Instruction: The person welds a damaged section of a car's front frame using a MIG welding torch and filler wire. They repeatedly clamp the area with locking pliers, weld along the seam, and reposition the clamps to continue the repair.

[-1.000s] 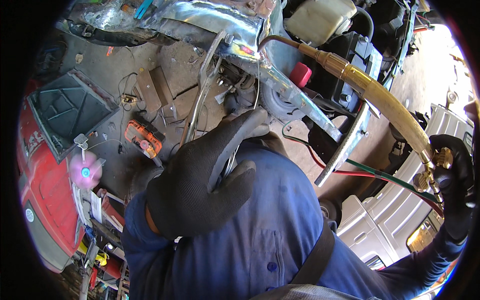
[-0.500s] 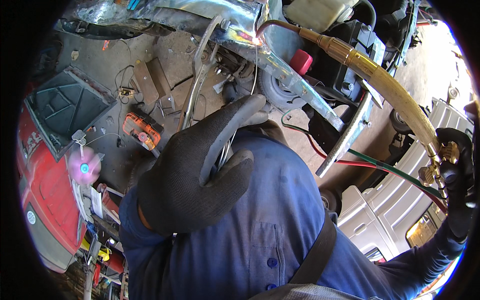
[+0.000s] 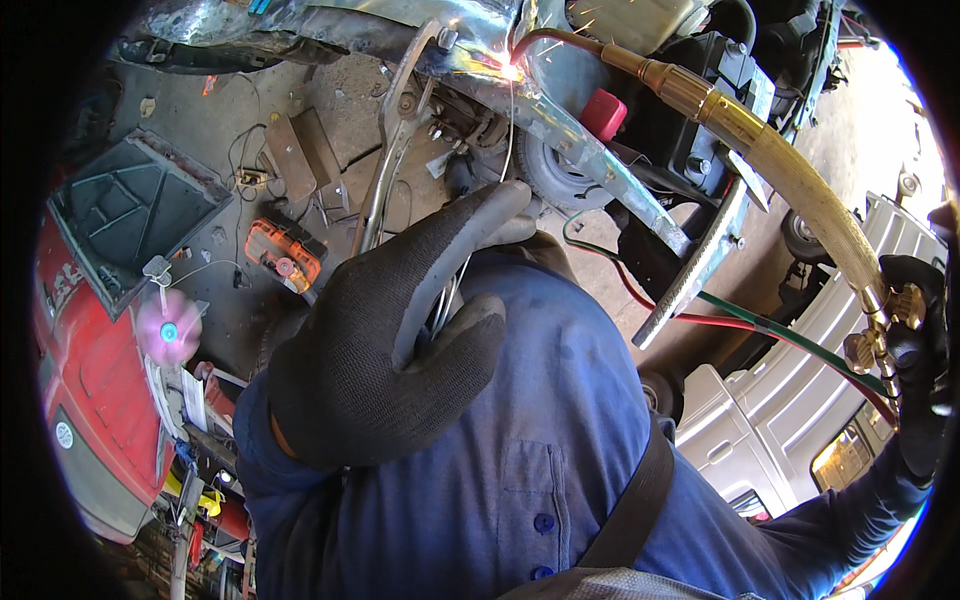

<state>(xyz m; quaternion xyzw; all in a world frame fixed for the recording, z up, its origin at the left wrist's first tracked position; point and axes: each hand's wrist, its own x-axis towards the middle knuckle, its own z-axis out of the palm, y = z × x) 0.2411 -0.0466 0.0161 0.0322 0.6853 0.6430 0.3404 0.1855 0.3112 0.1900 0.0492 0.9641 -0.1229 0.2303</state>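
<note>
Brass-coloured, ridged metal torch (image 3: 790, 180) held at its valve end, two brass knobs showing; slim copper-toned neck curves down to the lower edge of a worn, blue-grey steel body panel (image 3: 350, 25), near its right end. There a white-orange glow (image 3: 511, 70), sparks about it; metal just left tinted yellow and rust-brown. Right hand (image 3: 915, 345), black-gloved: fingers closed on torch, partly lost at dark rim. Left hand (image 3: 380, 350), dark-grey knit glove: fingers curled loosely round thin, silvery metal rod (image 3: 510, 130), folded lengths visible between thumb and fingers; straight end rises to the glow. Silvery locking pliers (image 3: 383, 185) hang at panel's lower edge, left of glow. Red and green rubber hoses (image 3: 815, 352) run up to torch's valve end.
</note>
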